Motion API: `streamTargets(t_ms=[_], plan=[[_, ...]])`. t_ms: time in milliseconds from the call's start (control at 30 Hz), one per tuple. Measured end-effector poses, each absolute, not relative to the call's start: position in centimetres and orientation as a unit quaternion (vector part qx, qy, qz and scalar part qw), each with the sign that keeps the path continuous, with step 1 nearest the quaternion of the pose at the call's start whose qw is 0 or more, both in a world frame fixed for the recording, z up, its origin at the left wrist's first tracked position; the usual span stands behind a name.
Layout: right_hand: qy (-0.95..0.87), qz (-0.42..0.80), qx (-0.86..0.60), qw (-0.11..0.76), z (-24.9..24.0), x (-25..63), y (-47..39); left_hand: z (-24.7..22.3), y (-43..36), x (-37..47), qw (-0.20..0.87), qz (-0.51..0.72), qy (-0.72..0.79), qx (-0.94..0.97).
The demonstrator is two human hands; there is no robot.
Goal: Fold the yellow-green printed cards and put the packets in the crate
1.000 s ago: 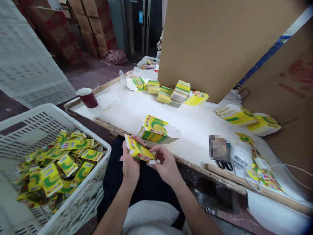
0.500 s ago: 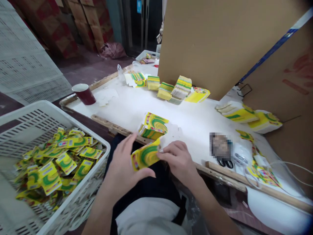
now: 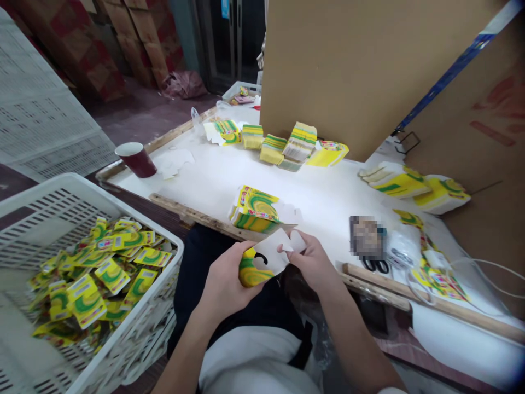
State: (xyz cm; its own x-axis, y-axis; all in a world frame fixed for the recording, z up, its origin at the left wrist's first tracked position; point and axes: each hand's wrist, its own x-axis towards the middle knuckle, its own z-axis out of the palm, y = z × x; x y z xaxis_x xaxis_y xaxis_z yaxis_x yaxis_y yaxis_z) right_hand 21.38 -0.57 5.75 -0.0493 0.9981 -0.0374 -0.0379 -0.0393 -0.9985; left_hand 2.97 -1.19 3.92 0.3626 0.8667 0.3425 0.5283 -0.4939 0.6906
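Over my lap, at the table's front edge, my left hand (image 3: 225, 279) is wrapped round a small yellow-and-green carton (image 3: 255, 274). The carton's white inside faces up, and a dark curved cut-out shows on it. On the right, my right hand (image 3: 314, 262) pinches a white flap of the same carton between thumb and fingers. Just beyond the hands, a stack of flat yellow cartons (image 3: 256, 207) stands on the white tabletop (image 3: 205, 186). My left fingertips are partly hidden behind the carton.
A white plastic basket (image 3: 164, 232) of yellow-green packets (image 3: 86, 301) stands at left. A maroon cup (image 3: 141, 163) is near the table corner. More carton stacks (image 3: 301, 141) lie at the back. Scissors (image 3: 376, 265) and a cable lie right, and a large cardboard sheet (image 3: 340, 76) rises behind.
My left hand has closed round the carton, its fingers spread before. The carton has turned, now showing its white inside and flaps. My right hand keeps its pinch.
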Motion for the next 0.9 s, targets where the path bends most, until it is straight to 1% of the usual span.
streamTargets(t_ms=[100,133,200,267,300,367,467,500,533,567,700,800,900], plan=[[-0.341,0.657,-0.419,0.526,4.2,19.8,-1.0,3.9,-1.7,3.8,0.240,0.405,0.433,0.769],[-0.291,0.699,-0.396,0.520,3.6,19.0,-1.3,3.8,-1.9,4.1,0.243,0.414,0.437,0.761],[-0.226,0.780,-0.342,0.473,2.6,17.7,-1.9,3.7,-2.2,4.5,0.245,0.418,0.448,0.751],[-0.204,0.813,-0.315,0.445,1.8,16.9,-2.3,3.6,-2.4,4.7,0.240,0.413,0.456,0.751],[-0.210,0.812,-0.318,0.442,1.5,16.9,-2.3,3.6,-2.4,4.7,0.235,0.413,0.460,0.750],[-0.256,0.752,-0.367,0.484,1.2,17.5,-2.0,3.5,-2.3,4.6,0.218,0.419,0.473,0.744],[-0.338,0.534,-0.486,0.603,1.6,18.9,-1.6,3.3,-1.9,4.4,0.181,0.425,0.496,0.735],[-0.354,0.474,-0.507,0.628,1.9,19.3,-1.7,3.2,-1.7,4.3,0.167,0.425,0.500,0.736],[-0.366,0.447,-0.512,0.636,2.3,19.6,-1.8,3.0,-1.6,4.3,0.153,0.424,0.501,0.739],[-0.375,0.455,-0.506,0.630,2.7,19.8,-2.1,2.9,-1.5,4.3,0.141,0.422,0.498,0.744],[-0.378,0.573,-0.448,0.572,4.2,19.2,-3.0,2.3,-1.3,4.4,0.110,0.387,0.480,0.780],[-0.353,0.603,-0.433,0.570,4.7,18.8,-2.9,2.1,-1.2,4.4,0.085,0.373,0.480,0.790],[-0.293,0.667,-0.401,0.556,4.8,18.6,-2.4,2.0,-1.1,4.4,0.067,0.383,0.483,0.785]])
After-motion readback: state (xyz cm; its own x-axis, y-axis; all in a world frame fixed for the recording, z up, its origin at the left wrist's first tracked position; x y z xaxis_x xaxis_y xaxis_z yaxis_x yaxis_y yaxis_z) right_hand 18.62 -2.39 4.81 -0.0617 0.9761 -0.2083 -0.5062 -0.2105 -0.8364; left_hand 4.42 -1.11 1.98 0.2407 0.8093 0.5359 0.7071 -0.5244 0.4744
